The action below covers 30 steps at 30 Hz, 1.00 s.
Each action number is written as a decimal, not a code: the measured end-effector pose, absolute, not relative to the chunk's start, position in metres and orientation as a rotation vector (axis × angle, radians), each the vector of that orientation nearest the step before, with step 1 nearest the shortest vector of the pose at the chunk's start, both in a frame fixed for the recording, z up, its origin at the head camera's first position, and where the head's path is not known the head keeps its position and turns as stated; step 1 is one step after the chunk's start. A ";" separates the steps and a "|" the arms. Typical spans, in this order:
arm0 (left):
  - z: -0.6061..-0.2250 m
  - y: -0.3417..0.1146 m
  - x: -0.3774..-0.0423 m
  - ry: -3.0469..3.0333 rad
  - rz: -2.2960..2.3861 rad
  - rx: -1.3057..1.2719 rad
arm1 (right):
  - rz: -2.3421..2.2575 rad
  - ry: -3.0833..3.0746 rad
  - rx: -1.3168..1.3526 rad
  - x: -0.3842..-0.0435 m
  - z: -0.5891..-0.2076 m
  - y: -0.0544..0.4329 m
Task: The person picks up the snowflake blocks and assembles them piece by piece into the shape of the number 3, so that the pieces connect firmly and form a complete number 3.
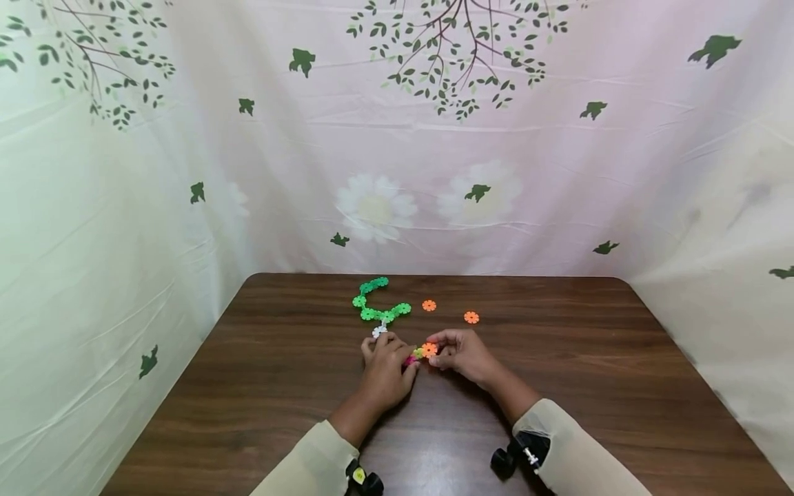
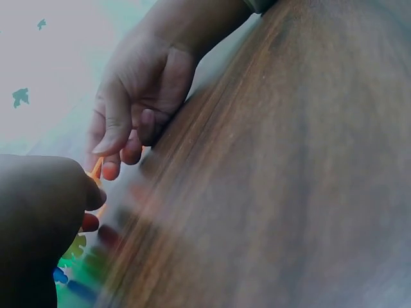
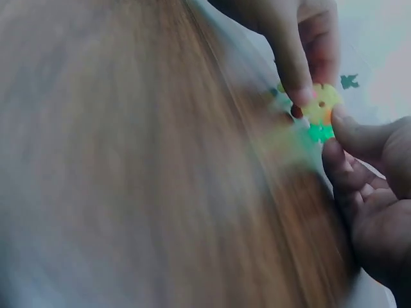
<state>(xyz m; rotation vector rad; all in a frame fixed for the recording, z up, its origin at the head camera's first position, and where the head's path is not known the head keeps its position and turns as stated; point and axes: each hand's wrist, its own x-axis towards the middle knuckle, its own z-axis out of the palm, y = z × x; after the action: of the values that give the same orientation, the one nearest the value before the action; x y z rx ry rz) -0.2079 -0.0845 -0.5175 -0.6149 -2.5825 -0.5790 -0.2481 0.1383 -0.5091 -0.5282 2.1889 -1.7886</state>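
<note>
A chain of flower-shaped interlocking discs runs from green discs (image 1: 369,314) through a white disc (image 1: 379,331) towards my left hand (image 1: 384,372), which hides part of it. My left hand grips its near end, where a pink disc (image 1: 409,359) and a yellow disc (image 1: 418,353) show beside the thumb. My right hand (image 1: 466,356) pinches an orange disc (image 1: 429,350) by its right side, thumb below and fingers above. That orange disc meets the yellow one. In the right wrist view, both thumbs come close around the yellow disc (image 3: 323,101).
Two loose orange discs, one (image 1: 429,305) behind my hands and another (image 1: 471,317) further right, lie on the brown wooden table (image 1: 558,344). A printed curtain (image 1: 422,151) encloses the table's back and sides. Dark cameras (image 1: 504,463) are strapped at both wrists.
</note>
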 end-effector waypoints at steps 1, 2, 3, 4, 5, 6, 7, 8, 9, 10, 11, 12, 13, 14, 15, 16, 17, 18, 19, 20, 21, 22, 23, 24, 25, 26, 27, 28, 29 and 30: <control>-0.518 -0.085 -0.208 -2.575 -0.589 -0.612 | -1.771 2.194 -0.543 -0.249 -0.509 0.140; -0.518 -0.085 -0.208 -2.571 -0.603 -0.611 | -1.762 2.192 -0.537 -0.250 -0.509 0.142; -0.518 -0.085 -0.208 -2.571 -0.613 -0.611 | -1.757 2.190 -0.534 -0.251 -0.509 0.145; -0.518 -0.085 -0.208 -2.574 -0.624 -0.612 | -1.760 2.183 -0.526 -0.252 -0.509 0.147; -0.518 -0.085 -0.208 -2.580 -0.630 -0.613 | -1.767 2.170 -0.523 -0.253 -0.509 0.149; -0.518 -0.085 -0.208 -2.588 -0.633 -0.615 | -1.771 2.160 -0.517 -0.254 -0.509 0.151; -0.518 -0.085 -0.207 -2.597 -0.636 -0.616 | -1.774 2.150 -0.517 -0.255 -0.509 0.152; -0.518 -0.085 -0.207 -2.604 -0.630 -0.617 | -1.781 2.142 -0.517 -0.256 -0.509 0.154; -0.519 -0.086 -0.207 -2.610 -0.622 -0.617 | -1.783 2.141 -0.525 -0.257 -0.509 0.155; -0.519 -0.086 -0.207 -2.613 -0.617 -0.617 | -1.784 2.148 -0.527 -0.257 -0.509 0.156; -0.519 -0.086 -0.206 -2.612 -0.608 -0.618 | -1.781 2.163 -0.532 -0.258 -0.509 0.157; -0.519 -0.085 -0.206 -2.606 -0.604 -0.621 | -1.781 2.180 -0.533 -0.260 -0.509 0.159; -0.519 -0.085 -0.206 -2.600 -0.596 -0.624 | -1.786 2.202 -0.519 -0.261 -0.508 0.160; -0.519 -0.084 -0.206 -2.596 -0.592 -0.631 | -1.795 2.223 -0.502 -0.262 -0.508 0.161; -0.518 -0.084 -0.206 -2.594 -0.595 -0.638 | -1.805 2.248 -0.480 -0.263 -0.508 0.163; -0.518 -0.083 -0.206 -2.590 -0.595 -0.644 | -1.820 2.270 -0.458 -0.265 -0.508 0.164; -0.518 -0.082 -0.206 -2.585 -0.595 -0.648 | -1.836 2.290 -0.435 -0.266 -0.508 0.165; -0.518 -0.080 -0.206 -2.588 -0.597 -0.648 | -1.848 2.312 -0.414 -0.267 -0.508 0.166; -0.519 -0.079 -0.206 -2.593 -0.594 -0.645 | -1.858 2.335 -0.388 -0.269 -0.509 0.167; -0.520 -0.078 -0.206 -2.597 -0.596 -0.640 | -1.865 2.356 -0.364 -0.270 -0.509 0.167; -0.520 -0.077 -0.207 -2.593 -0.593 -0.631 | -1.871 2.376 -0.344 -0.271 -0.509 0.168; -0.521 -0.076 -0.207 -2.587 -0.586 -0.620 | -1.873 2.395 -0.327 -0.272 -0.509 0.168; -0.521 -0.075 -0.207 -2.580 -0.584 -0.610 | -1.870 2.414 -0.308 -0.274 -0.509 0.168; -0.521 -0.075 -0.208 -2.578 -0.580 -0.601 | -1.869 2.431 -0.290 -0.275 -0.510 0.169; -0.522 -0.074 -0.208 -2.573 -0.576 -0.594 | -1.870 2.444 -0.271 -0.276 -0.510 0.169; -0.522 -0.074 -0.208 -2.567 -0.575 -0.589 | -1.867 2.459 -0.249 -0.278 -0.510 0.170; -0.522 -0.074 -0.208 -2.561 -0.574 -0.585 | -1.865 2.474 -0.237 -0.279 -0.510 0.170; -0.522 -0.074 -0.208 -2.558 -0.574 -0.581 | -1.859 2.493 -0.224 -0.281 -0.510 0.171; -0.522 -0.074 -0.209 -2.558 -0.575 -0.579 | -1.857 2.508 -0.211 -0.282 -0.510 0.171; -0.523 -0.074 -0.209 -2.557 -0.575 -0.579 | -1.856 2.521 -0.199 -0.283 -0.510 0.172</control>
<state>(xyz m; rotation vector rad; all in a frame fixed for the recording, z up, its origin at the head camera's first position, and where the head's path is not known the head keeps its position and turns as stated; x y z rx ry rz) -0.2089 -0.0735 -0.5225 -0.5786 -2.5566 -0.5753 -0.2829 0.1716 -0.5104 -0.1991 2.5209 -1.8556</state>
